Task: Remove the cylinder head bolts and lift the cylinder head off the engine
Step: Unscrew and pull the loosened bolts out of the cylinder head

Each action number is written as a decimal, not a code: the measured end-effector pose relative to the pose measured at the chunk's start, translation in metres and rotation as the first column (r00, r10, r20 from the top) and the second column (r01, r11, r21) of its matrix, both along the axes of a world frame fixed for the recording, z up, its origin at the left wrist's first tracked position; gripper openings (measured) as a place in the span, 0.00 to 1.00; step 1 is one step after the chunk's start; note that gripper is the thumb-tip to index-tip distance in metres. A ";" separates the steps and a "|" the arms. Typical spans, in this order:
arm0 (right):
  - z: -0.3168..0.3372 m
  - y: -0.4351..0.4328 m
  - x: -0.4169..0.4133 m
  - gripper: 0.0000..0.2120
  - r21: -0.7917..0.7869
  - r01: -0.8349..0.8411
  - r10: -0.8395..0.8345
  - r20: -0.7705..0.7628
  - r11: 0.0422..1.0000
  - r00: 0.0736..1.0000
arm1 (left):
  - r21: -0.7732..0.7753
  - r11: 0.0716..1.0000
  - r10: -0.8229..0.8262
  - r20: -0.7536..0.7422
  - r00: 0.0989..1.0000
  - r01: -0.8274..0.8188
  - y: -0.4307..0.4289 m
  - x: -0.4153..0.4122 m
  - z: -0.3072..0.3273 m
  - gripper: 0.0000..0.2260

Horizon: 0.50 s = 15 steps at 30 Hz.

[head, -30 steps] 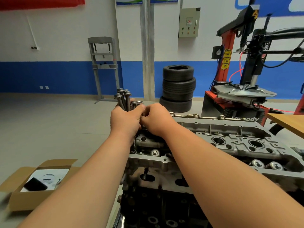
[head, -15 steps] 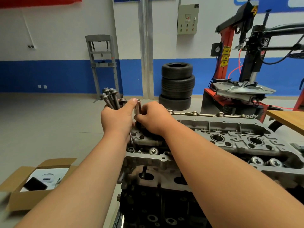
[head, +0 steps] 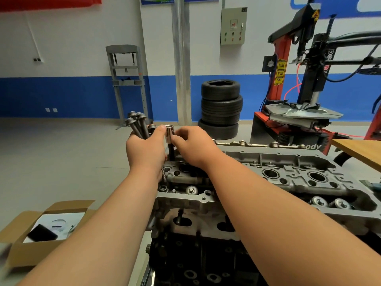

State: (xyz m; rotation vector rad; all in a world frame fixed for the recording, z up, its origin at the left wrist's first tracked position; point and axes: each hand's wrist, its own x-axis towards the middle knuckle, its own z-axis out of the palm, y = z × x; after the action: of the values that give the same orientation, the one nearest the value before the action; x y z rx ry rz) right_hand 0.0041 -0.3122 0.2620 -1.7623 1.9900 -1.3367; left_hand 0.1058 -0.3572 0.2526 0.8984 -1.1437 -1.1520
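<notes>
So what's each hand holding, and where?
Left hand grips a bundle of bolts around their shanks, heads up; right hand pinches the chrome socket at its side.

Bolt shanks (head: 138,129) partly out of sight; cylinder head (head: 288,178) right end off-frame.

Bright, even light is filling the workshop, casting only soft shadows. The engine block (head: 198,263) is sitting in deep shade, detail lost. Glare is glinting off the chrome socket (head: 169,131). Wide-angle distortion is bowing the frame edges; the cardboard box (head: 22,252) is blurring.
</notes>
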 end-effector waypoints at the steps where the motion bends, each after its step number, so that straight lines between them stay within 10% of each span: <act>1: 0.000 0.000 0.001 0.05 0.003 -0.015 0.015 0.016 1.000 1.000 | 0.015 1.000 -0.009 -0.008 1.000 0.010 0.000 0.000 0.000 0.09; 6: -0.001 -0.005 0.002 0.12 0.039 0.101 -0.101 -0.006 0.994 0.995 | -0.048 0.982 -0.178 0.039 0.983 0.180 0.004 -0.001 0.000 0.06; 15: -0.004 -0.004 -0.004 0.09 -0.052 0.062 -0.059 0.050 0.997 0.997 | -0.159 0.984 0.113 0.170 0.979 -0.086 0.005 -0.010 0.002 0.07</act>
State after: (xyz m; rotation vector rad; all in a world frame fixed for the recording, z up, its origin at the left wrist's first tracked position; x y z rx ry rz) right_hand -0.0001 -0.3167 0.2583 -1.6881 2.0152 -1.4498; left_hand 0.0956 -0.3518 0.2547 0.9441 -1.2982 -0.9044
